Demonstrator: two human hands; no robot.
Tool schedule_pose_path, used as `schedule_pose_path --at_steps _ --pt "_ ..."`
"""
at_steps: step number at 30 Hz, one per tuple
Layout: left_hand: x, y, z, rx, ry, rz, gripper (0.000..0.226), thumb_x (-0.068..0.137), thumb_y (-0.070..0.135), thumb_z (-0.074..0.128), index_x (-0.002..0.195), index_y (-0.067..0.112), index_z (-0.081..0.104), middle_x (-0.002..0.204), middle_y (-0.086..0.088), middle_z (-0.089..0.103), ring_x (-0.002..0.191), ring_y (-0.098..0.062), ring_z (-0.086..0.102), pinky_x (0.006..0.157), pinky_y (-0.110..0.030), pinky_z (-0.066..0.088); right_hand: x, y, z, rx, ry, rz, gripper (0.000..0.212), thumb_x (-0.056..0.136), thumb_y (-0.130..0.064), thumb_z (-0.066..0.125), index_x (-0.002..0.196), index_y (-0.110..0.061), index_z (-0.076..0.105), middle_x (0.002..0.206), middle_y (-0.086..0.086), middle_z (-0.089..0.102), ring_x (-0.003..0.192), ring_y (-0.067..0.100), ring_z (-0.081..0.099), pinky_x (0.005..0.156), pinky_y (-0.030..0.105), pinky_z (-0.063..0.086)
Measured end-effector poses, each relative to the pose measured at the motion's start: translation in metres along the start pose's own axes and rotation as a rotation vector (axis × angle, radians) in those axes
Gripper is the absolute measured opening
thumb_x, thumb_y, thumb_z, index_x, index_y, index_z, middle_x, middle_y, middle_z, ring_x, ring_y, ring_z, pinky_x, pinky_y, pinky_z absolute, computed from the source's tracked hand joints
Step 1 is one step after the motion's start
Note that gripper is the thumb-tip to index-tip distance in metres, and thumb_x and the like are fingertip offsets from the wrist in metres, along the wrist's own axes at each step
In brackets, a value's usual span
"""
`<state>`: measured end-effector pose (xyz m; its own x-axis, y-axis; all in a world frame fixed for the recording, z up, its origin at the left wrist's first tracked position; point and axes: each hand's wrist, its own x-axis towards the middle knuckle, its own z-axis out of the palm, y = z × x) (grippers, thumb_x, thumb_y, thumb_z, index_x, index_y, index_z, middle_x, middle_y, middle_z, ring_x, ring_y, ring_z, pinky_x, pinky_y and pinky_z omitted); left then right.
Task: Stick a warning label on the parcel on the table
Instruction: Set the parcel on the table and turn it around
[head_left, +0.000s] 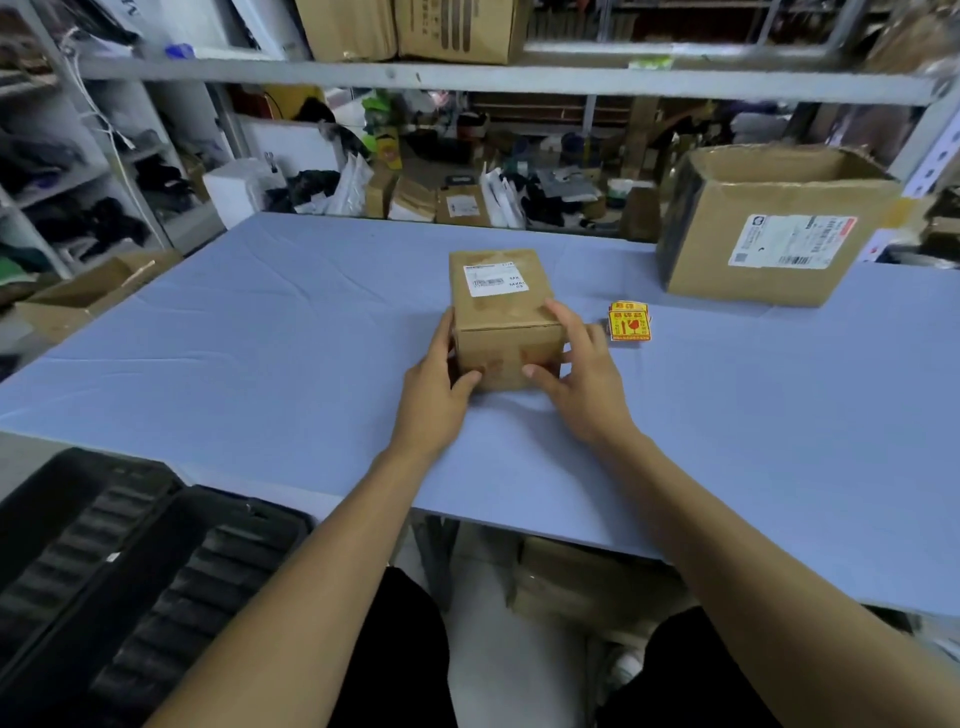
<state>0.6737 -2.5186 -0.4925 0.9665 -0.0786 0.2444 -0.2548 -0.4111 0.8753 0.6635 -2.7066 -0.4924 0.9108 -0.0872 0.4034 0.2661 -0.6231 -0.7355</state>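
A small brown cardboard parcel (498, 306) with a white shipping label on its top stands in the middle of the blue table (260, 338). My left hand (436, 384) grips its left side, thumb against the near face. My right hand (582, 374) holds the right side, fingers over the top right edge. Just right of the parcel, a small stack of yellow and red warning labels (629, 322) lies flat on the table, apart from my right hand.
A large open cardboard box (769, 239) with a shipping label stands at the table's back right. Behind the table are cluttered metal shelves (467, 78) with boxes and bags. Black plastic trays (130, 571) sit at my lower left. More boxes lie under the table.
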Motion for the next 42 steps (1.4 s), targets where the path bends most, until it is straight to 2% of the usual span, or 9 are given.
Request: schedule_pose_path --at_steps 5,12,16,22,25,28,34,38,42 --pt "0.001 0.005 0.001 0.137 0.007 0.114 0.091 0.093 -0.002 0.056 0.153 0.047 0.008 0.15 0.0 0.045 0.127 -0.016 0.05 0.094 -0.018 0.042 0.003 0.006 0.003 -0.021 -0.071 -0.032 0.092 0.08 -0.018 0.075 0.149 -0.041 0.019 0.143 0.002 0.044 0.118 0.021 0.054 0.092 0.045 0.054" --pt "0.011 0.004 0.004 0.135 0.041 0.088 0.086 0.094 0.001 0.055 0.151 0.047 0.011 0.142 -0.007 0.051 0.119 -0.025 0.056 0.095 -0.037 0.052 0.005 0.007 0.0 0.08 -0.101 0.03 0.086 0.087 0.001 0.064 0.152 -0.036 0.021 0.127 -0.013 0.054 0.101 0.008 0.063 0.091 0.023 0.053" --pt "0.008 0.001 0.003 0.086 0.026 0.123 0.084 0.089 0.001 0.06 0.149 0.046 0.021 0.143 -0.001 0.05 0.12 -0.022 0.058 0.099 -0.041 0.053 0.007 0.008 0.001 0.093 -0.078 0.048 0.087 0.087 0.002 0.061 0.153 -0.036 0.019 0.127 -0.009 0.055 0.099 0.004 0.063 0.092 0.028 0.053" --pt "-0.004 0.006 0.007 0.262 0.07 0.209 0.076 0.084 -0.002 0.059 0.145 0.039 0.038 0.153 -0.004 0.018 0.143 -0.025 0.014 0.117 -0.034 0.027 0.003 0.004 0.002 0.031 -0.122 0.051 0.13 0.067 -0.04 0.086 0.154 -0.027 -0.009 0.148 0.006 0.02 0.131 0.009 0.027 0.107 0.026 0.029" --pt "-0.002 0.007 0.005 0.242 -0.047 0.177 0.088 0.08 -0.012 0.045 0.145 0.046 0.033 0.165 0.009 -0.004 0.151 -0.023 -0.01 0.117 -0.034 0.009 -0.003 -0.003 0.005 -0.093 -0.102 -0.025 0.126 0.062 -0.054 0.084 0.155 -0.032 0.002 0.154 0.013 0.009 0.144 0.025 0.018 0.114 0.035 0.028" --pt "-0.003 0.006 0.0 0.268 -0.088 0.192 0.098 0.074 -0.015 0.04 0.147 0.05 0.027 0.165 0.012 0.002 0.15 -0.022 -0.006 0.117 -0.033 0.008 0.0 -0.013 0.015 -0.116 -0.043 0.032 0.112 0.061 -0.057 0.083 0.149 -0.032 0.02 0.155 0.014 0.006 0.142 0.034 0.022 0.112 0.043 0.033" --pt "0.011 -0.001 -0.027 0.62 -0.064 0.378 0.089 0.08 -0.003 0.054 0.145 0.052 0.029 0.163 -0.006 0.007 0.148 -0.039 -0.002 0.118 -0.056 0.017 0.014 -0.019 -0.002 -0.06 0.028 0.029 0.065 0.069 -0.02 0.072 0.128 -0.021 0.046 0.133 0.008 0.038 0.115 0.024 0.052 0.096 0.041 0.049" --pt "0.04 0.005 -0.035 0.731 -0.165 0.338 0.067 0.093 0.032 0.063 0.146 0.053 0.027 0.166 -0.004 -0.006 0.148 -0.039 -0.015 0.114 -0.065 0.013 0.017 -0.031 0.007 -0.196 -0.066 0.012 0.088 0.059 -0.056 0.082 0.124 -0.014 0.04 0.154 0.013 0.013 0.138 0.037 0.027 0.104 0.046 0.039" --pt "0.048 0.006 -0.034 0.612 -0.182 0.212 0.066 0.087 0.05 0.063 0.145 0.048 0.032 0.165 -0.01 0.001 0.149 -0.035 -0.017 0.117 -0.064 0.009 0.023 -0.033 0.017 -0.202 0.028 0.03 0.093 0.056 -0.069 0.077 0.12 -0.012 0.042 0.148 0.01 0.026 0.127 0.039 0.038 0.098 0.048 0.046"
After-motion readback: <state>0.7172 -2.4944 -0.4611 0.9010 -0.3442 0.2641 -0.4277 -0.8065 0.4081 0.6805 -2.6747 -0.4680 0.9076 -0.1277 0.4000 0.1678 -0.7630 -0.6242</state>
